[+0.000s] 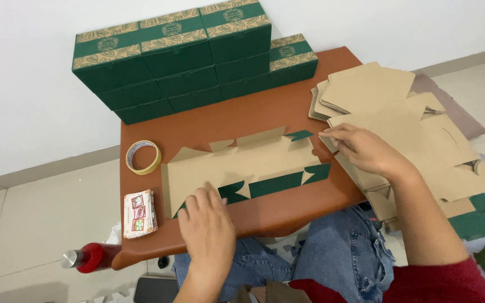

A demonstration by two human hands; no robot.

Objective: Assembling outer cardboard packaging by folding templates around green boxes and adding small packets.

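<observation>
Flattened box blank (pixel 242 168) lies plain brown side up on the brown worktop (pixel 237 115), its long axis running left to right across the view, tilted slightly so the right end sits farther from the person. Green printed flaps show along its near edge and at its far right corner (the rest is bare cardboard), and small tabs stick out along the far edge toward the wall.

Left hand (pixel 207 227) rests palm down on the near left part of the blank, fingers spread loosely and flat, pressing rather than gripping. Right hand (pixel 364 148) is off the blank's right end, just beside it, fingers extended and lightly together, laid on the edge of a stack of unfolded cardboard blanks (pixel 399 120); whether it pinches a sheet cannot be told.

That stack spreads over the worktop's right edge and beyond it. Behind the blank, against the white wall, stands a stepped pile of finished green boxes (pixel 192 56) with patterned lids. A roll of tape (pixel 143 157) lies left of the blank, near its far left corner, and a small pack of printed labels (pixel 139 213) sits nearer the person, just beside the blank's left end. Below the worktop's left corner a red bottle (pixel 94 257) lies on the floor. Blue jeans (pixel 343 258) show under the near edge.
</observation>
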